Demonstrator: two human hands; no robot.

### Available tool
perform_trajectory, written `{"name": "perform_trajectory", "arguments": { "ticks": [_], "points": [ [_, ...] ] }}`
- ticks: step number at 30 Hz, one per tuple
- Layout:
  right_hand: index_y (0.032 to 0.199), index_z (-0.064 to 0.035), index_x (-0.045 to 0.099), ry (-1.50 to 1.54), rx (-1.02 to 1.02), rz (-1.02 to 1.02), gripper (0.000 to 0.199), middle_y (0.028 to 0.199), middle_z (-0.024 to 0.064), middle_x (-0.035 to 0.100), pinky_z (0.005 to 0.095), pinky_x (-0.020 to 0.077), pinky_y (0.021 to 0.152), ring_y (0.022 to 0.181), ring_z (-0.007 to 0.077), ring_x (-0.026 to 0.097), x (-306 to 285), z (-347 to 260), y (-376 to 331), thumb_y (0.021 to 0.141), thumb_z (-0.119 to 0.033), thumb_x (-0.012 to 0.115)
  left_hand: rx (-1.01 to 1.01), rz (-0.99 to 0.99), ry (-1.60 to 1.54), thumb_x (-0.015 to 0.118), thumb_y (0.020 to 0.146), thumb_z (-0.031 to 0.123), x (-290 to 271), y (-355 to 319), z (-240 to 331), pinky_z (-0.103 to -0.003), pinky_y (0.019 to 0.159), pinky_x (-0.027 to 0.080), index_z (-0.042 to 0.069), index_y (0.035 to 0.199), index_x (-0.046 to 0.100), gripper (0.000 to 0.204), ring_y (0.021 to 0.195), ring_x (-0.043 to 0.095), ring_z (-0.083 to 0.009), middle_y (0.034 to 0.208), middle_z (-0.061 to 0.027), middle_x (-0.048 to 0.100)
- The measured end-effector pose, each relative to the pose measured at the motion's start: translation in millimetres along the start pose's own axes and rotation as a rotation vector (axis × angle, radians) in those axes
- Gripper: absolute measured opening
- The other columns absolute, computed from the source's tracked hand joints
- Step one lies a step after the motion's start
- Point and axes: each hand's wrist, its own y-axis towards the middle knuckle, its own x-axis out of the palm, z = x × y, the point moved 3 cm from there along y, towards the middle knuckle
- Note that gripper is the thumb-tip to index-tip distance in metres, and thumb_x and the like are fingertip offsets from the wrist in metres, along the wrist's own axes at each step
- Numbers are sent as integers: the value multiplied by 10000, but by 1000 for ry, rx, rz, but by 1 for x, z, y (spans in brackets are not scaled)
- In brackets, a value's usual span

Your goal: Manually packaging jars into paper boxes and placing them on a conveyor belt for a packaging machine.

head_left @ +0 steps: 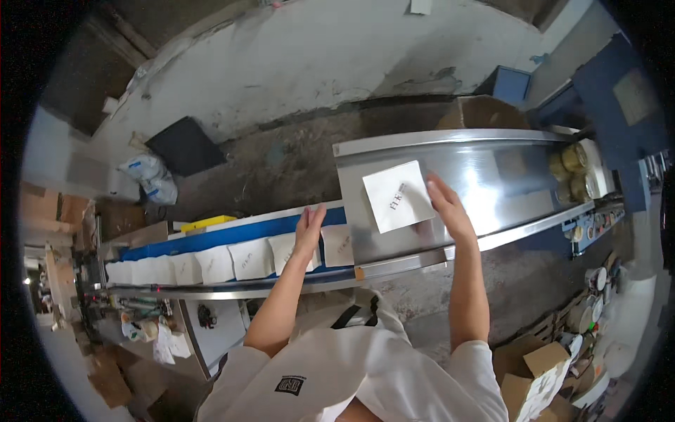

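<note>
A white square packet (399, 197) with dark print lies slightly turned on the steel table. Beside its right edge is my right hand (450, 207), fingers stretched out; whether they touch the packet I cannot tell. Over the blue conveyor belt (316, 221), my left hand (307, 233) is held edge-on with fingers straight and nothing in it. It partly covers one white packet (283, 247) in a row of several along the belt. Closest to the table in that row is another packet (339, 246), at the belt's right end.
The steel table (485, 190) has raised metal rims and adjoins the belt. Rolls of yellowish tape (573, 160) stand at its far right. A yellow object (208, 224) rests along the belt's back edge. Open cardboard boxes (531, 373) are at lower right.
</note>
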Motion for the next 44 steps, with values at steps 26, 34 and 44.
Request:
{"name": "perform_trajectory", "arguments": {
  "ticks": [26, 34, 44],
  "points": [
    [1395, 3, 389, 386, 14, -301, 776, 1276, 102, 555, 352, 394, 1048, 1214, 188, 501, 163, 41, -222, 779, -237, 794, 239, -443, 138, 892, 669, 129, -44, -188, 20, -359, 962, 491, -24, 1244, 515, 705, 1097, 610, -223, 1178, -145, 625],
    [1310, 11, 485, 278, 251, 43, 600, 1212, 128, 620, 356, 489, 947, 1096, 206, 600, 4, 107, -269, 786, -101, 755, 53, -665, 139, 770, 843, 153, 69, -233, -26, -353, 1003, 455, -39, 1432, 343, 753, 1194, 558, -261, 1315, -220, 535],
    [1281, -43, 551, 552, 232, 243, 545, 1085, 72, 677, 337, 533, 793, 926, 180, 664, -173, 270, -95, 838, -295, 742, -165, -595, 322, 687, 912, 123, 160, -269, -60, -310, 980, 465, 1, 1383, 435, 548, 1142, 578, -190, 1236, -136, 598]
  ]
}}
